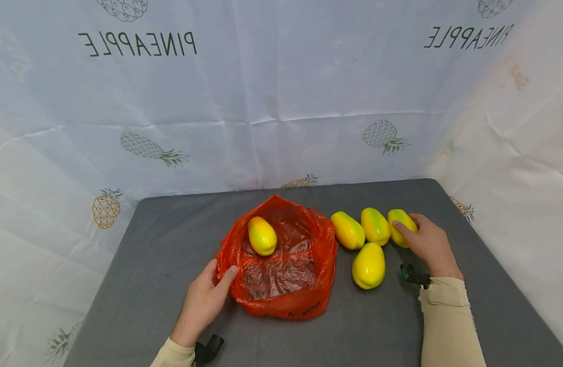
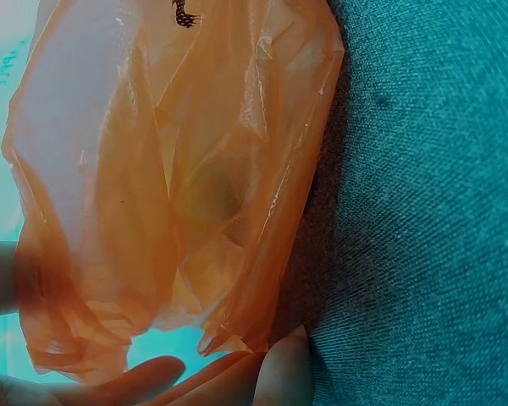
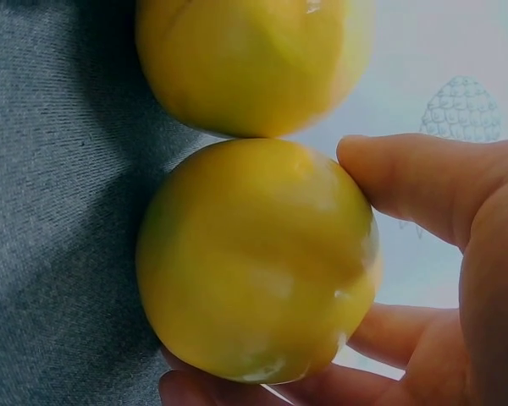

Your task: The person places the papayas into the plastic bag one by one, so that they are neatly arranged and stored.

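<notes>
Head view: a glossy, green-tinged yellow fruit is gripped by the right hand near the worktop's right edge; a red bag is pinched by the left hand.

You have 1 fruit in the bag, back-left, bag on the surface. Right of it, 3 fruits side by side; 1 more fruit nearer you. Cloth behind the surface.

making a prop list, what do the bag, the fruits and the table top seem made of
Bag: thin, glossy plastic film; it creases sharply and lets light through.
Fruits: smooth and shiny with bright highlights, perhaps moulded plastic, though real skin is possible.
Table top: probably matt grey woven cloth, as fine ribs show.
</notes>
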